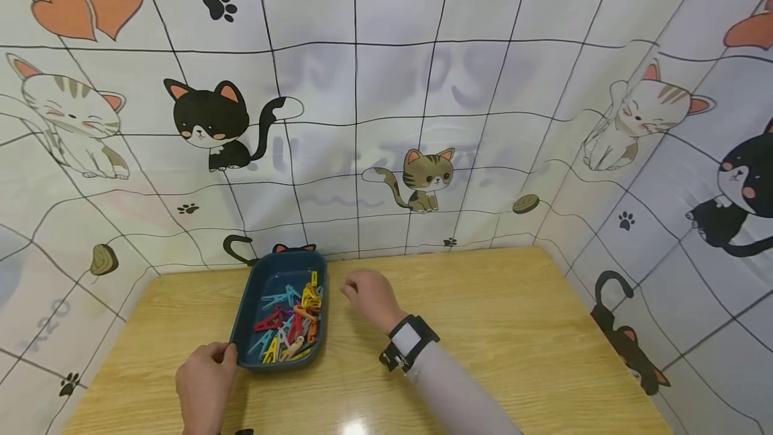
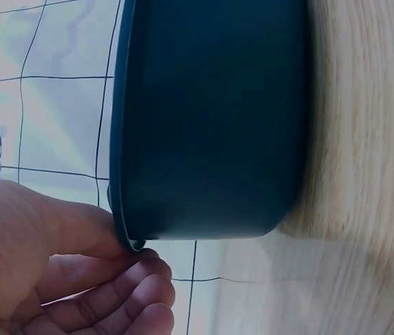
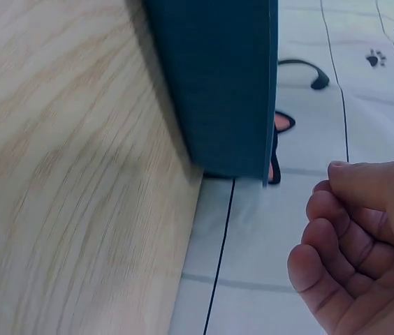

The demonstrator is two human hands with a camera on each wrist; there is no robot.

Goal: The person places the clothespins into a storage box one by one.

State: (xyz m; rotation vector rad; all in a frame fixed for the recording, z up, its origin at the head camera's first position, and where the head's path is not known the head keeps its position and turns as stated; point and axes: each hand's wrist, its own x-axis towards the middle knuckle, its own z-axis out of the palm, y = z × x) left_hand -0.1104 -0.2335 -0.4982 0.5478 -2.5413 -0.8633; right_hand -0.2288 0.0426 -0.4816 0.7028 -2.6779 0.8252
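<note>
A dark blue plastic bin (image 1: 280,368) stands on the table, holding a loose heap of colourful clothespins (image 1: 292,327) in blue, yellow, red and orange. At its near left corner, my left hand (image 1: 207,381) pinches the rim between thumb and fingers; the left wrist view shows the thumb over the lip (image 2: 119,209) and the fingers below it. My right hand (image 1: 371,297) hovers to the right of the bin, apart from its far right side. In the right wrist view its fingers (image 3: 323,241) are loosely curled with nothing between them.
The light wooden table (image 1: 483,327) extends to the right of the bin. A white sheet (image 1: 386,86) printed with cats and grid lines hangs behind the table and along both sides. A strapped device (image 1: 409,342) sits on the right wrist.
</note>
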